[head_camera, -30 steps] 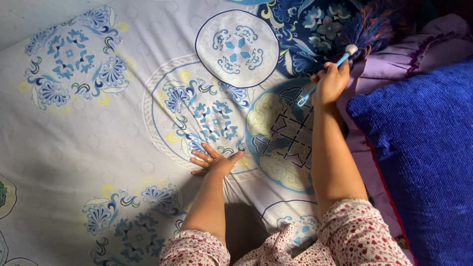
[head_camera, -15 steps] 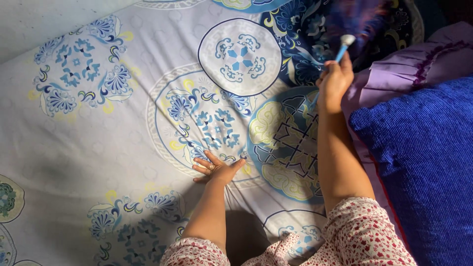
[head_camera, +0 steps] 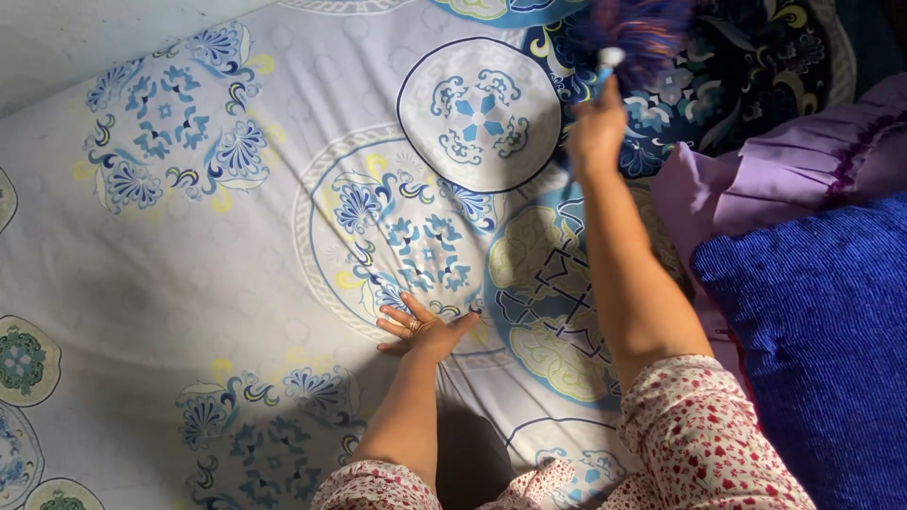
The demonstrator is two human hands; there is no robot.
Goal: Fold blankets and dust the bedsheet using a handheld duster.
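The right hand point(head_camera: 595, 132) has swung left, gripping a blue duster point(head_camera: 631, 33) – now brushing the patterned sheet point(head_camera: 189, 236) further over. The left hand point(head_camera: 422, 331) stays flat, fingers spread, on the bed.

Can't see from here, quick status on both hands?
Left hand flat on bedsheet. Right hand gripping duster. Blue pillow beside.
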